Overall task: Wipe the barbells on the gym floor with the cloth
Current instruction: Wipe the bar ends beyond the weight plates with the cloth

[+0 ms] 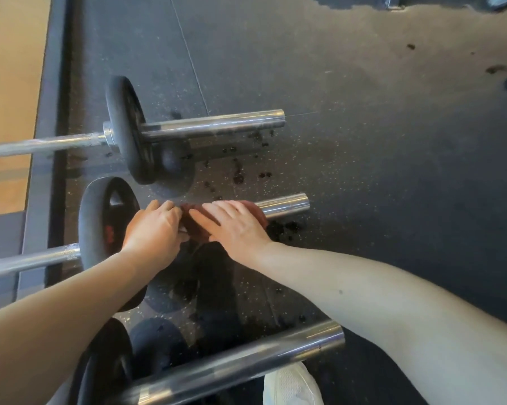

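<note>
Three barbells lie side by side on the dark rubber floor. A dark red cloth (196, 222) is wrapped over the steel sleeve of the middle barbell (287, 204). My right hand (234, 226) presses flat on top of the cloth, fingers spread. My left hand (154, 232) grips the sleeve and the cloth's left end, right beside the black weight plate (100, 226). The far barbell (214, 124) carries its own black plate (128, 130). The near barbell's sleeve (246, 363) crosses the bottom of the view.
Dark wet spots (240, 171) dot the floor between the far and middle sleeves. A raised mat edge (56, 83) borders a wooden floor (9, 68) at the left. My white shoe (293, 387) shows at the bottom. A pale worn patch (392, 39) covers the floor at the upper right.
</note>
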